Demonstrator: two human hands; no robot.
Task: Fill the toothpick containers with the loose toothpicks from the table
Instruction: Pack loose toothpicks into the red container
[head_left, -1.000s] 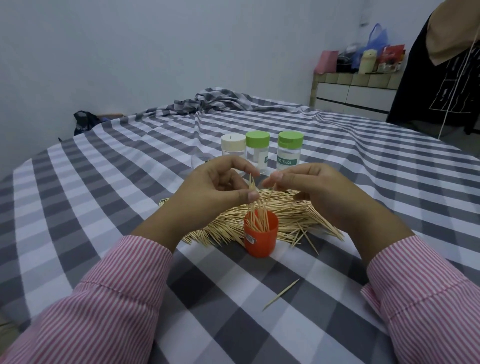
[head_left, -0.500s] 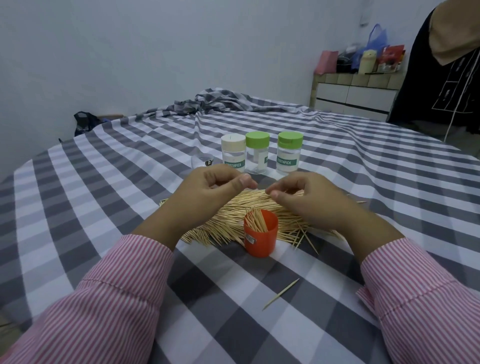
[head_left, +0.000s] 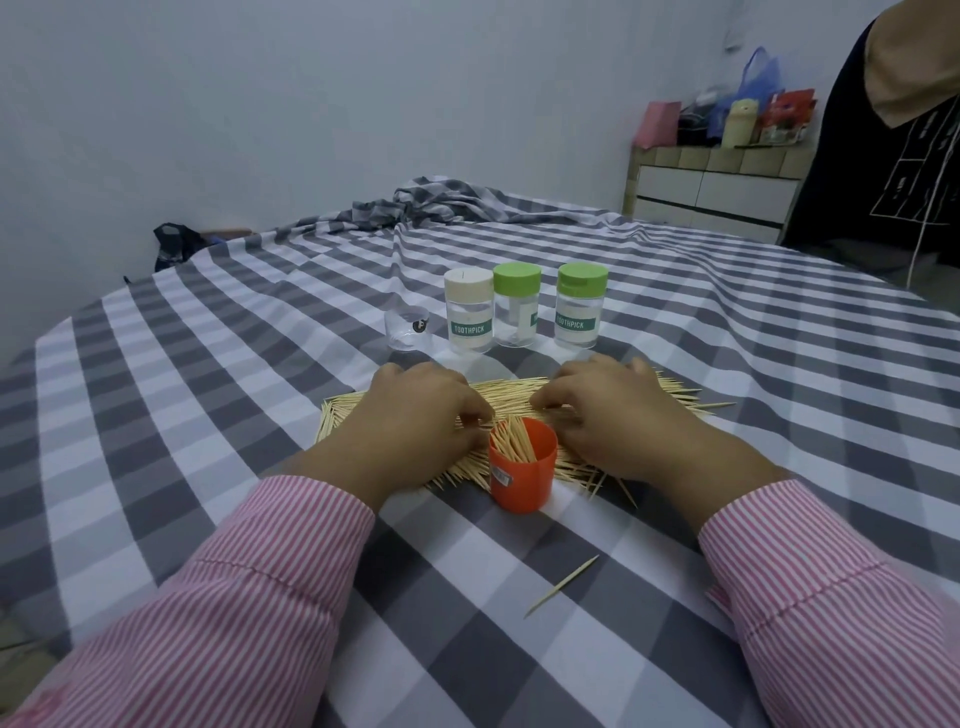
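An orange container (head_left: 522, 475) stands open on the checked cloth, partly filled with upright toothpicks. Behind and around it lies a wide pile of loose toothpicks (head_left: 514, 397). My left hand (head_left: 415, 415) lies on the pile to the left of the container, fingertips pinching toothpicks near its rim. To the container's right, my right hand (head_left: 608, 415) has its fingers curled down into the pile. Three clear toothpick jars stand behind the pile: one with a cream lid (head_left: 468, 312) and two with green lids (head_left: 516, 306) (head_left: 581, 306).
A small clear cup (head_left: 407, 330) sits left of the jars. One stray toothpick (head_left: 562, 584) lies on the grey checked tablecloth (head_left: 208, 374) near my right sleeve. A person in dark clothes (head_left: 883, 156) stands at the far right by a cabinet (head_left: 711, 192).
Both hands let a bunch of toothpicks drop into the orange container, then came down from above it onto the loose pile on either side.
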